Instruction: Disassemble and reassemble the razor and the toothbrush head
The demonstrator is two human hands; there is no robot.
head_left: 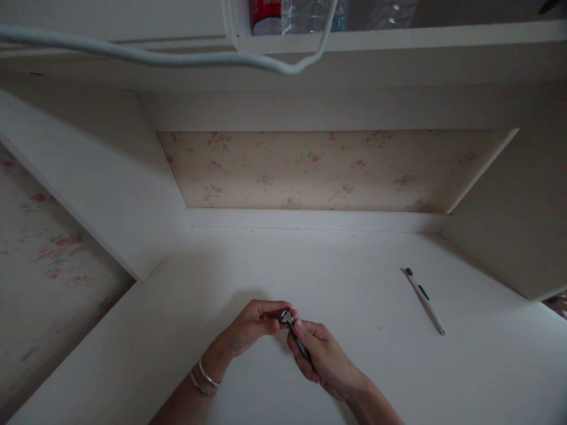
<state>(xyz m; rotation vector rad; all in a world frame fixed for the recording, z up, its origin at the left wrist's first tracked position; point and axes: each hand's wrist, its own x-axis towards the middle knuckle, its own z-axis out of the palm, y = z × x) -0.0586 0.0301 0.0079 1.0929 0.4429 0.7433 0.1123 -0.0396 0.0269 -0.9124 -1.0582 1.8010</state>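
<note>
My right hand (321,354) is wrapped around the dark, slim handle of a razor (289,319), which tilts up and to the left. At its silvery and dark head, the fingers and thumb of my left hand (252,324) pinch from the left side. Both hands are close together over the white desk (336,265). Part of the handle is hidden inside my right palm. Two pale bracelets (204,378) circle my left wrist.
A white pen-like stick (424,301) with a dark tip and a green part lies on the desk at the right. Overhead, a white cable (177,58) sags in front of a shelf (398,38) holding plastic bottles (305,16). White panels stand at both sides.
</note>
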